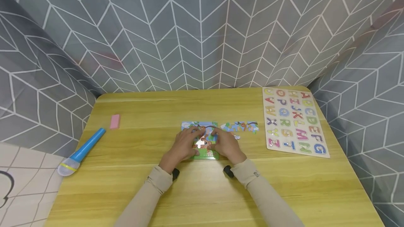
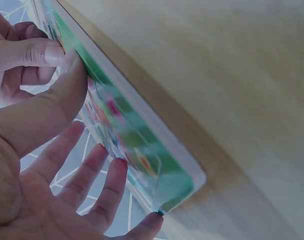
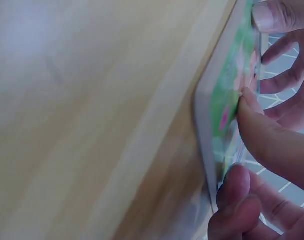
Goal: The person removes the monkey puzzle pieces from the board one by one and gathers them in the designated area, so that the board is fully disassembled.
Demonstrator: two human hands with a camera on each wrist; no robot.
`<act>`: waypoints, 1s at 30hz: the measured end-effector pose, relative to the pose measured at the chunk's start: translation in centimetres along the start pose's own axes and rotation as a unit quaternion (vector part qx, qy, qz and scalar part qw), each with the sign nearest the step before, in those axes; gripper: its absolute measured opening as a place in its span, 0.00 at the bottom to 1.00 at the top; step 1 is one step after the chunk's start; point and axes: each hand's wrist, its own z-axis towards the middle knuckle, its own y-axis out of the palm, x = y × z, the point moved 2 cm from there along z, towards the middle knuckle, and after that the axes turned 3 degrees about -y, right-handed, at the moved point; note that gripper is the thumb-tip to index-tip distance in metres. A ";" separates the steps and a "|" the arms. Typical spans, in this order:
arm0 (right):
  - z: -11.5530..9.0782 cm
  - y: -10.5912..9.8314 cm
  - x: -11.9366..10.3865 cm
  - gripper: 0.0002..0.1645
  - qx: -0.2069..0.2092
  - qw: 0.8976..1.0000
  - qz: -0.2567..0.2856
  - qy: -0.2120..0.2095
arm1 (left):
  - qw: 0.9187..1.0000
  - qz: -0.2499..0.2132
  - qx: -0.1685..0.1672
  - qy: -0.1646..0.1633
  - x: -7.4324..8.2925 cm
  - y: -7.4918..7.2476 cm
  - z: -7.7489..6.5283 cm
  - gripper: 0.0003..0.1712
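Note:
A green-edged jigsaw puzzle [image 1: 206, 156] in a thin board lies on the table, with a whitish gap or glare near its middle. My left hand [image 1: 183, 145] spreads over its left side, the thumb touching its face and the fingertips along its far part. My right hand [image 1: 228, 145] rests over the right side. In the right wrist view its thumb [image 3: 264, 130] presses on the picture, while bent fingers [image 3: 236, 187] touch the board's edge. I see no piece between the fingers of either hand. Loose puzzle pieces [image 1: 244, 126] lie to the right of the board.
An alphabet board [image 1: 291, 125] with coloured letters lies at the right of the wooden table [image 1: 142, 129]. Over on the left are a blue toy microphone [image 1: 85, 150] and a pink block [image 1: 115, 121]. A grey patterned curtain [image 1: 202, 38] hangs behind the table.

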 end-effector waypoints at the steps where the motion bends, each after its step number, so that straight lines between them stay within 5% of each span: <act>1: 0.0 0.1 -0.1 0.32 -0.001 1.000 0.001 -0.002 | 1.000 0.000 -0.002 -0.001 0.0 0.0 0.0 0.50; 13: 1.1 1.5 -1.1 0.32 -0.013 0.998 0.027 -0.053 | 1.000 -0.005 -0.005 -0.008 -0.3 0.1 0.0 0.52; 30: 1.6 1.7 -1.2 0.28 -0.028 0.998 0.040 -0.048 | 1.000 -0.003 0.000 -0.009 -0.3 0.1 -0.3 0.54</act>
